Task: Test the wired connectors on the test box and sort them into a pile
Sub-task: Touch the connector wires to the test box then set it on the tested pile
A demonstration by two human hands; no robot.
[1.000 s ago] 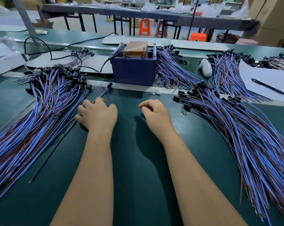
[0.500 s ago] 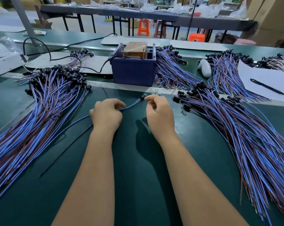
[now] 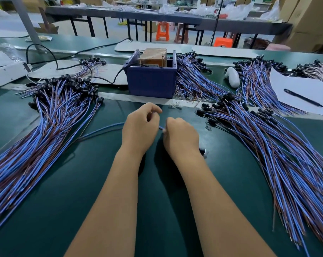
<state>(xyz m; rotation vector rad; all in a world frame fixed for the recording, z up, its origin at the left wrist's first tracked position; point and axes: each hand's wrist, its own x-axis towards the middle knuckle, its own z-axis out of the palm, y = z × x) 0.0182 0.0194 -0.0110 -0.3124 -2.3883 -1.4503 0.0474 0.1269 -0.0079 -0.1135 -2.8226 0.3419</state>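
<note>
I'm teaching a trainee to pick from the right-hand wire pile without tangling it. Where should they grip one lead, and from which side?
Grip a lead in the right pile by its black connector, coming from the left, the bare belt side. The connectors fan out at the pile's near-left edge, some standing free, while the wire tails lie overlapped; pulling by the head probably frees one cleanly.

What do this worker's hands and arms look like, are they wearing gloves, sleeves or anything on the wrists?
Nothing is worn as far as the head view shows. The left hand and right hand are bare, without gloves, and no rings show on the fingers. Both forearms are uncovered from the wrists down to the bottom edge of the picture: no sleeves, watch, wrist strap or bracelet in sight.
</note>
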